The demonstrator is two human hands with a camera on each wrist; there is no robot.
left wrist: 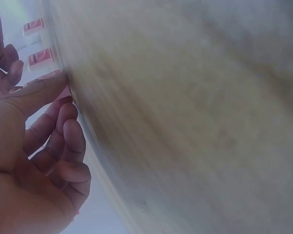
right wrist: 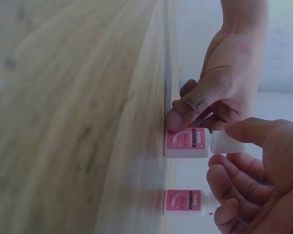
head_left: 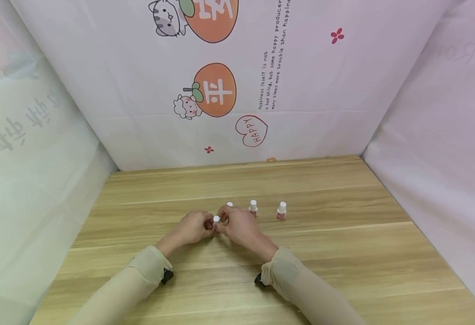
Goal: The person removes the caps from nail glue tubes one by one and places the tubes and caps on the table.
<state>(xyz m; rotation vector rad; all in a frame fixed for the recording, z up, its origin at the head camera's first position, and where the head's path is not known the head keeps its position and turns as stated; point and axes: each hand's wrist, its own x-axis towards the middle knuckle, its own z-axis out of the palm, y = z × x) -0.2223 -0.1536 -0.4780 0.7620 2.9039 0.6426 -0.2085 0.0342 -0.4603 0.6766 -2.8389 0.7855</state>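
A small white glue bottle [head_left: 216, 219] with a pink label stands upright on the wooden table between both hands. Low on its body, the left hand [head_left: 192, 226] holds it between thumb and fingers; the left thumb [right wrist: 176, 120] lies by the label's lower edge in the right wrist view. At the white cap [right wrist: 228, 143], the right hand [head_left: 240, 225] has its thumb on one side and curled fingers on the other. In the left wrist view, the left hand [left wrist: 39, 161] mostly hides this bottle.
Behind the hands stand more such bottles: one partly hidden bottle [head_left: 229, 204], a middle bottle [head_left: 253, 206] and a right-hand bottle [head_left: 281, 211]. White printed cloth [head_left: 160, 135] encloses the wooden table [head_left: 343, 253] at the back and sides.
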